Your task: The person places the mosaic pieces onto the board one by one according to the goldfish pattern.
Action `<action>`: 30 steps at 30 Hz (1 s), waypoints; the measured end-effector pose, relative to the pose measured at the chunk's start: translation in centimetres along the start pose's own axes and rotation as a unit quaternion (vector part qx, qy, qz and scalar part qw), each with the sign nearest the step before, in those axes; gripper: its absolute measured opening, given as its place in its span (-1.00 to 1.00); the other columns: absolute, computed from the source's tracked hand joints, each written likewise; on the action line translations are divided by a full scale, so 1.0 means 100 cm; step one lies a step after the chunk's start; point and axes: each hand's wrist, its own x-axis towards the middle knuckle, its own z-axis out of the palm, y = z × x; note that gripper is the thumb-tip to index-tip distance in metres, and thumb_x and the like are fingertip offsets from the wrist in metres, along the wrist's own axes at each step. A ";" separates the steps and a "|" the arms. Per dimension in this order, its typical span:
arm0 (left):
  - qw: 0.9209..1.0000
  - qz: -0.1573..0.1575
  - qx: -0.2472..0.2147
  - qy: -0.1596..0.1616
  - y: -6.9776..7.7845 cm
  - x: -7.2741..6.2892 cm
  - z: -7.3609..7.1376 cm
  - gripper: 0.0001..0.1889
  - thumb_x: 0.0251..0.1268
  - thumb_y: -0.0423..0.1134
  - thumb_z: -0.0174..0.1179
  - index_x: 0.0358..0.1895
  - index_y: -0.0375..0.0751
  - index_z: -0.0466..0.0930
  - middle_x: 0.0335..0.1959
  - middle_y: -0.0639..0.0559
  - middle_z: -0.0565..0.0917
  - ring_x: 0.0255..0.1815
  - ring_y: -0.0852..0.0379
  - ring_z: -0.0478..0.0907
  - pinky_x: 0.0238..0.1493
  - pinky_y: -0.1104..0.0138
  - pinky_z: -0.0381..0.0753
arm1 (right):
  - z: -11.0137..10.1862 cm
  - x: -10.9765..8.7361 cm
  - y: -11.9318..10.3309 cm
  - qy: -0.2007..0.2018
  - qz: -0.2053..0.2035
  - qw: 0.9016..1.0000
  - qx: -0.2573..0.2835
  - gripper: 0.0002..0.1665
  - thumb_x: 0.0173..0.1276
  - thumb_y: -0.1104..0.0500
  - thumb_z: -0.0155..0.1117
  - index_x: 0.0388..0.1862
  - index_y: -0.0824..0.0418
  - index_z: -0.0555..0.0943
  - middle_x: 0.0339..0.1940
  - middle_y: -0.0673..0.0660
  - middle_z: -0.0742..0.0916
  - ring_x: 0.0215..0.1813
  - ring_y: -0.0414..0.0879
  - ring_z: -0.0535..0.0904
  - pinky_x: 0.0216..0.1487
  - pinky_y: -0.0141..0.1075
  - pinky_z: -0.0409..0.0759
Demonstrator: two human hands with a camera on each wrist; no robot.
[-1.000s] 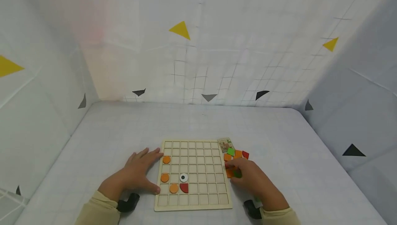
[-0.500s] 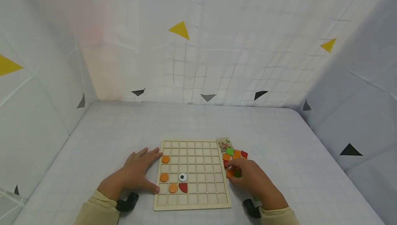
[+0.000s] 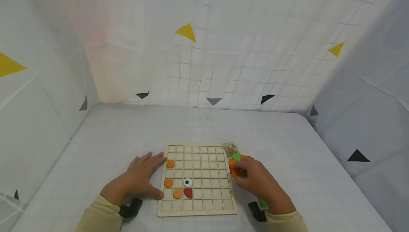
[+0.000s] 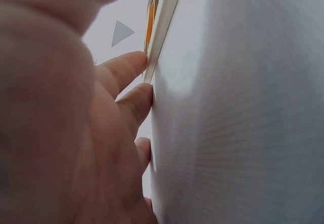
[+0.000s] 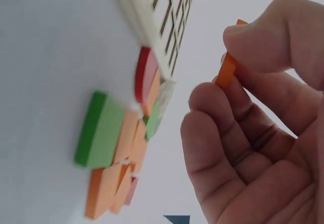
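My left hand [image 3: 140, 179] lies with spread fingers at the left edge of the pale wooden grid board [image 3: 209, 212], thumb and fingertips touching its rim; the left wrist view shows the fingertips [image 4: 139, 59] against that edge. My right hand [image 3: 259, 179] pinches a thin orange tile [image 5: 226, 71] between thumb and fingers, raised above the loose tiles right of the board. On the board sit several orange discs [image 3: 168, 182], a white disc with a black dot [image 3: 187, 182] and a red quarter-round tile [image 3: 188, 193].
Loose tiles lie beside the board's right edge: a green one [image 5: 101, 130], several orange ones [image 5: 104, 191] and a red one [image 5: 145, 75]. A small patterned card [image 3: 230, 149] touches the board's far right corner. Another green piece [image 3: 263, 203] shows by my right wrist.
My right hand has picked up the orange tile and shifted slightly away from me, over the loose tiles. The left hand keeps its place at the board's edge.
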 end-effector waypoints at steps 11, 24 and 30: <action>1.000 0.005 0.000 0.001 -0.001 0.000 -0.002 0.27 -0.48 0.31 0.66 0.54 0.14 0.29 0.65 0.12 0.17 0.69 -0.23 -0.11 0.64 -0.26 -0.27 | 0.023 0.028 -0.043 -0.039 -0.113 0.993 -0.018 -0.69 0.19 0.26 0.35 -0.06 0.10 0.76 -0.20 -0.16 0.64 -0.22 -0.23 0.51 -0.24 -0.40 0.61; 1.000 0.009 -0.013 0.003 -0.003 -0.001 0.001 0.24 -0.47 0.30 0.66 0.53 0.18 0.31 0.64 0.18 0.19 0.69 -0.18 -0.09 0.65 -0.24 -0.26 | 0.057 0.066 -0.095 -0.140 -0.104 0.982 -0.069 -0.69 0.27 0.05 0.51 -0.01 0.01 0.78 -0.21 -0.15 0.66 -0.20 -0.24 0.50 -0.06 -0.36 0.63; 1.000 0.001 -0.006 0.004 -0.001 -0.001 0.000 0.24 -0.47 0.30 0.66 0.53 0.21 0.30 0.64 0.20 0.19 0.69 -0.16 -0.09 0.65 -0.24 -0.24 | 0.059 0.073 -0.099 -0.158 -0.080 0.981 -0.072 -0.71 0.26 0.08 0.51 -0.02 0.00 0.80 -0.24 -0.17 0.66 -0.19 -0.21 0.50 -0.07 -0.35 0.62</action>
